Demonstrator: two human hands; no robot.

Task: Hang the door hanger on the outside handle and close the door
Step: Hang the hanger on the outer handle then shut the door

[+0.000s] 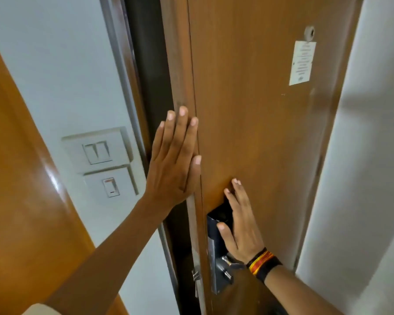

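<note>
- The door (259,133) is the thing being worked here: a wood-look slab seen from the inside, nearly shut, with just a dark sliver left between its edge and the frame (143,64) on the left.
- I can't spot the door hanger anywhere. If it's on the outside handle, the door itself is hiding it, so can't say.
- My guess on handling: this looks like a solid, heavy, rigid door, so it won't flex, but it'll carry momentum and could slam. The face is smooth, so flat palms will push but not grip.
- Best place to grab it for control is probably the metal lever handle (228,267) low down, below the black lock plate (216,223).
- Left hand (175,155) is spread flat, fingers together, pressed on the door right at its latch edge, holding nothing. Fingertips near that gap look like a pinch risk to me.
- Right hand (241,226) is also flat and empty, lying over the lock plate, wrist just above the lever. There's a striped wristband (262,262) on that wrist.
- Further out: a paper notice (301,62) under the peephole (309,34), and wall switches (100,160) left of the frame.
</note>
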